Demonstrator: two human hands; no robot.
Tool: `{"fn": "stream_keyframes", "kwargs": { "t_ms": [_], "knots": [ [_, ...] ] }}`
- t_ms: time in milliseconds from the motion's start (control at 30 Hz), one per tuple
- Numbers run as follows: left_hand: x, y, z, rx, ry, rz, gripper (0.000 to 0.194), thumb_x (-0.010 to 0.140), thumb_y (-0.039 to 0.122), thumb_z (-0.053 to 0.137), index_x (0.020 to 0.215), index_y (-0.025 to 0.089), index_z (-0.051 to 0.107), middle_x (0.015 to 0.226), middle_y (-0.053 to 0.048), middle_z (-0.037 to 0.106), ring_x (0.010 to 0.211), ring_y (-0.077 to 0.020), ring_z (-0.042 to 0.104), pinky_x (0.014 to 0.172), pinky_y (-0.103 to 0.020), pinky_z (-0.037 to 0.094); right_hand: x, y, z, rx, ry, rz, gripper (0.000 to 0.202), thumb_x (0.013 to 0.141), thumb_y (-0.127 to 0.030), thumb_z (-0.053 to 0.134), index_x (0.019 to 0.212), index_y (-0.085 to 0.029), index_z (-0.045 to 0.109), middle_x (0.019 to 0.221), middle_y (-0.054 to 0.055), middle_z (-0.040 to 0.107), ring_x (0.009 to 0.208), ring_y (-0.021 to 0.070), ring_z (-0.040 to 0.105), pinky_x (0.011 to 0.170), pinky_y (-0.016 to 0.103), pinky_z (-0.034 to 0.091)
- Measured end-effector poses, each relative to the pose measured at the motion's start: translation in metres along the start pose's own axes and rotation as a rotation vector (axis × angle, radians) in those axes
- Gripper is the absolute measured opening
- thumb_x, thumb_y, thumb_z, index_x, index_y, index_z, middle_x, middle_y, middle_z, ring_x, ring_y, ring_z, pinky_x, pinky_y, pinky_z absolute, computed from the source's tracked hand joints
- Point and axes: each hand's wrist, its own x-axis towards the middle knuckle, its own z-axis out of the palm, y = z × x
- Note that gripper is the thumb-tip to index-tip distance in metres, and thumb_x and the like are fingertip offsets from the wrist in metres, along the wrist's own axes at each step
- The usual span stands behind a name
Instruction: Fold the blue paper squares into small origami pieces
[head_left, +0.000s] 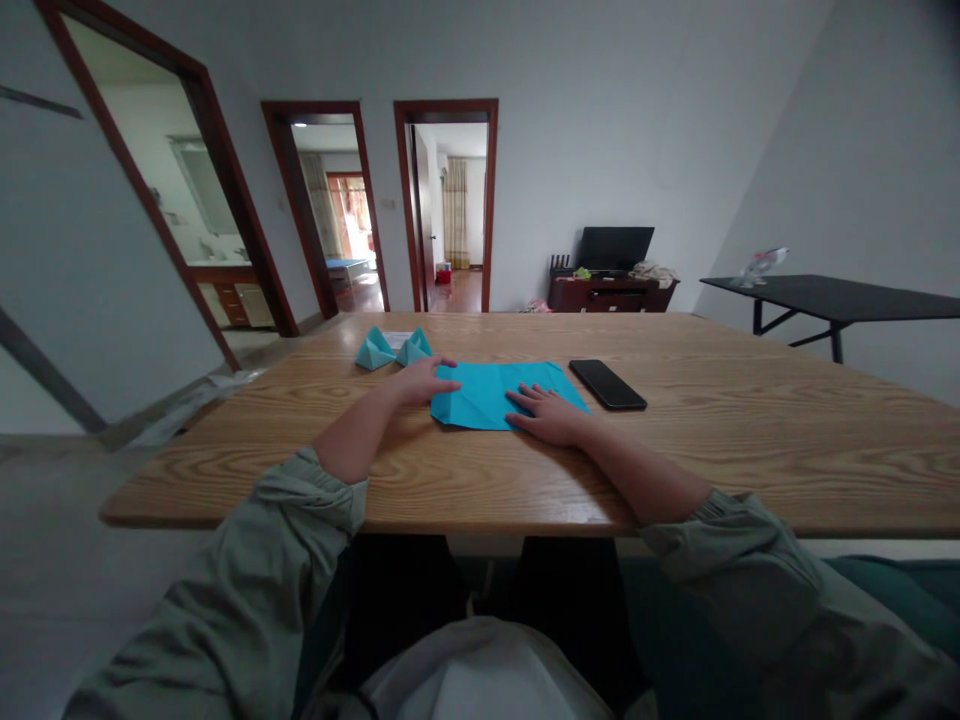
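A sheet of bright blue paper (487, 390) with crease lines lies on the wooden table in front of me. Its left edge is a little raised or folded. My left hand (424, 381) is at that left edge, thumb and fingers apart, fingertips touching the paper. My right hand (550, 414) rests flat on the right part of the sheet, fingers spread. Beyond my left hand stand two folded blue paper shapes, one on the left (374, 350) and one on the right (413, 347), with pointed tops.
A black phone (607, 384) lies just right of the paper. A pale flat item (397, 340) is behind the folded shapes. The wooden table (750, 440) reaches wide to both sides. A black table (832, 297) stands farther right, and a cabinet with a screen (615, 250) at the wall.
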Motion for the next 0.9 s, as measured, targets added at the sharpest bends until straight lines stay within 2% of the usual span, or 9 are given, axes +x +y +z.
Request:
{"fn": "stream_keyframes", "kwargs": {
  "t_ms": [67, 167, 333, 400, 533, 633, 767, 833, 900],
  "knots": [
    [0.001, 0.001, 0.002, -0.226, 0.005, -0.037, 0.051, 0.075, 0.04, 0.065, 0.119, 0.017, 0.055, 0.112, -0.012, 0.059, 0.093, -0.0241, 0.061, 0.069, -0.033, 0.054, 0.001, 0.001, 0.001, 0.003, 0.001, -0.006, 0.078, 0.084, -0.073, 0.022, 0.147, -0.027, 0.027, 0.154, 0.008, 0.018, 0.14, 0.0347, 0.014, 0.112, 0.051, 0.014],
    [0.003, 0.005, 0.007, -0.484, 0.057, -0.039, 0.039, 0.073, 0.034, 0.068, 0.106, 0.016, 0.058, 0.102, -0.01, 0.059, 0.087, -0.0211, 0.061, 0.063, -0.03, 0.054, 0.002, 0.003, 0.002, 0.011, 0.002, -0.016, 0.077, 0.084, -0.073, 0.021, 0.147, -0.028, 0.028, 0.153, 0.008, 0.018, 0.139, 0.0359, 0.015, 0.111, 0.053, 0.015],
    [0.004, 0.01, 0.006, -0.79, 0.291, -0.099, 0.037, 0.072, 0.025, 0.067, 0.104, 0.018, 0.05, 0.093, -0.006, 0.06, 0.073, -0.0145, 0.061, 0.058, -0.026, 0.051, 0.003, 0.005, 0.002, 0.019, 0.014, -0.028, 0.076, 0.085, -0.072, 0.021, 0.146, -0.028, 0.029, 0.153, 0.007, 0.02, 0.139, 0.0357, 0.016, 0.111, 0.052, 0.015],
    [0.001, 0.014, 0.005, -0.853, 0.262, -0.124, 0.036, 0.074, 0.025, 0.065, 0.105, 0.019, 0.047, 0.089, -0.005, 0.06, 0.065, -0.0133, 0.061, 0.054, -0.025, 0.05, 0.003, 0.005, 0.002, 0.019, 0.017, -0.029, 0.076, 0.085, -0.071, 0.022, 0.146, -0.027, 0.029, 0.153, 0.007, 0.021, 0.139, 0.0349, 0.016, 0.112, 0.051, 0.015],
    [-0.008, 0.022, 0.006, -0.828, 0.061, -0.142, 0.041, 0.074, 0.029, 0.066, 0.11, 0.019, 0.047, 0.092, -0.007, 0.059, 0.063, -0.0148, 0.061, 0.053, -0.028, 0.05, 0.002, 0.005, 0.002, 0.03, 0.02, -0.026, 0.076, 0.085, -0.071, 0.022, 0.146, -0.027, 0.03, 0.153, 0.008, 0.022, 0.139, 0.0349, 0.017, 0.111, 0.052, 0.015],
    [-0.008, 0.02, 0.009, -0.715, 0.094, -0.087, 0.05, 0.07, 0.025, 0.069, 0.115, 0.02, 0.048, 0.109, -0.011, 0.057, 0.075, -0.0167, 0.061, 0.056, -0.027, 0.052, 0.003, 0.006, 0.003, 0.036, 0.022, -0.022, 0.076, 0.085, -0.072, 0.023, 0.146, -0.027, 0.031, 0.153, 0.009, 0.022, 0.139, 0.0358, 0.017, 0.111, 0.053, 0.015],
    [-0.004, 0.011, 0.011, -0.451, 0.171, 0.063, 0.048, 0.066, 0.013, 0.065, 0.112, 0.018, 0.055, 0.123, -0.011, 0.052, 0.094, -0.0197, 0.059, 0.065, -0.025, 0.051, 0.003, 0.006, 0.003, 0.041, 0.029, -0.027, 0.076, 0.085, -0.072, 0.024, 0.145, -0.026, 0.031, 0.152, 0.009, 0.022, 0.139, 0.0354, 0.017, 0.111, 0.052, 0.015],
    [-0.004, 0.009, 0.01, -0.363, 0.132, 0.114, 0.044, 0.065, 0.011, 0.063, 0.109, 0.016, 0.058, 0.12, -0.011, 0.055, 0.096, -0.0201, 0.058, 0.068, -0.025, 0.05, 0.003, 0.005, 0.003, 0.04, 0.029, -0.023, 0.076, 0.085, -0.071, 0.024, 0.145, -0.027, 0.032, 0.152, 0.009, 0.022, 0.139, 0.035, 0.017, 0.111, 0.051, 0.016],
    [-0.008, 0.01, 0.009, -0.367, 0.023, 0.139, 0.042, 0.067, 0.013, 0.062, 0.109, 0.016, 0.059, 0.118, -0.012, 0.056, 0.087, -0.0175, 0.059, 0.064, -0.025, 0.05, 0.003, 0.005, 0.002, 0.037, 0.026, -0.02, 0.075, 0.085, -0.071, 0.024, 0.145, -0.027, 0.032, 0.152, 0.009, 0.023, 0.139, 0.0349, 0.017, 0.111, 0.051, 0.016]
  ]
}}
